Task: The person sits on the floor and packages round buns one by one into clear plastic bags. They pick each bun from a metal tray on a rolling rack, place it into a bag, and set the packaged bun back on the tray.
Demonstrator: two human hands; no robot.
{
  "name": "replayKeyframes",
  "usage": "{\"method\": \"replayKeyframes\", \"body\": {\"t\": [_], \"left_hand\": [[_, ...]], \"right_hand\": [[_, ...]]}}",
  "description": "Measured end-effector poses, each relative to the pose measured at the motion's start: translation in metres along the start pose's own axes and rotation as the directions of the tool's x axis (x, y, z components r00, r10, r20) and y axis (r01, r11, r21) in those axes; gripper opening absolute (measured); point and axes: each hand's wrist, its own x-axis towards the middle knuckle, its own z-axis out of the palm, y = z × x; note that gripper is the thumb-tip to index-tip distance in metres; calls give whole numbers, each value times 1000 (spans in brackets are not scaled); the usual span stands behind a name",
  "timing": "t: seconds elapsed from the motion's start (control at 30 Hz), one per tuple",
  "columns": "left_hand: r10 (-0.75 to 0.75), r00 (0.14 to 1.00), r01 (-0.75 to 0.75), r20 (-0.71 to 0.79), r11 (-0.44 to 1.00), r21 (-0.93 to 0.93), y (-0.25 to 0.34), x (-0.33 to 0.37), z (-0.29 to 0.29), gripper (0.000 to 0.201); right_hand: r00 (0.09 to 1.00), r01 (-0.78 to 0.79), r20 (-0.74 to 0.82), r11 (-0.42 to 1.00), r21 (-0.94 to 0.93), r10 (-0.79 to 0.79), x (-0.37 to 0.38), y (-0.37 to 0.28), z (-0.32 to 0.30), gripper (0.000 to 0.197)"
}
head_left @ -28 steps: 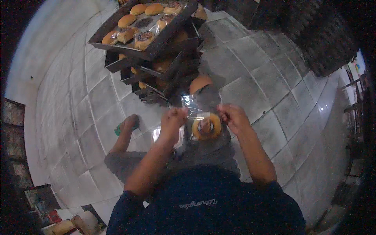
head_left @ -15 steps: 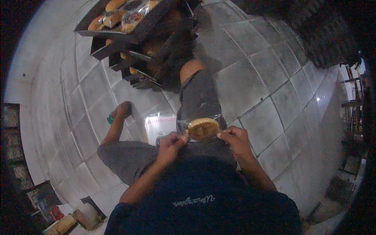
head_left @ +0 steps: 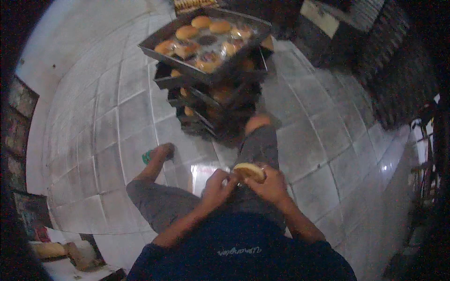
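bun (head_left: 249,169) – in front of the person's lap, above the right thigh (head_left: 260,145), tilted, its brown face toward the body. right hand (head_left: 268,183) holds it: thumb laid over the near edge, other fingers curled behind, so the bun is gripped between them. probably a light side grip, to spare something soft. glints of clear film (head_left: 268,166) show at the bun's right; it seems to be bagged, though the bag's outline cannot be traced.

left hand (head_left: 219,185) at the bun's left edge, fingers bent and drawn in close. cannot tell whether they pinch film or only rest against the bun; likely there to steady that side.

pale shiny packet (head_left: 202,174) lies on the floor just beyond the left hand, presumably set there for easy reach. contents not readable.

farther out: top tray (head_left: 180,68), dark, square, shallow-walled. inside, round buns (head_left: 187,32) sit around a bare dark patch; the nearer ones shine as if wrapped, several at the back look plain. lower trays (head_left: 168,83) are stacked askew – corners jut out, showing more buns (head_left: 188,111) within.
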Motion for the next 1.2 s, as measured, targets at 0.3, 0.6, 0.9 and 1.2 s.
{"method": "replayKeyframes", "body": {"t": [0.3, 0.6, 0.9, 1.2], "left_hand": [[-42, 978, 85, -206, 974, 208, -106, -54, -32, 39], [-159, 985, 60, 66, 676, 734, -110, -46, -17, 46], [-50, 999, 31, 0, 617, 786, -95, -42, -28, 47], [189, 980, -99, -68, 749, 655, -49, -68, -41, 23]], "right_hand": [[111, 809, -424, 330, -487, -899, 226, -230, -67, 47], [584, 785, -249, 616, -70, -773, 228, -211, -8, 43], [914, 389, 211, 895, -217, -346, 119, 29, 121, 55], [742, 485, 625, 838, -250, -243, 90, 39, 118, 42]]}}
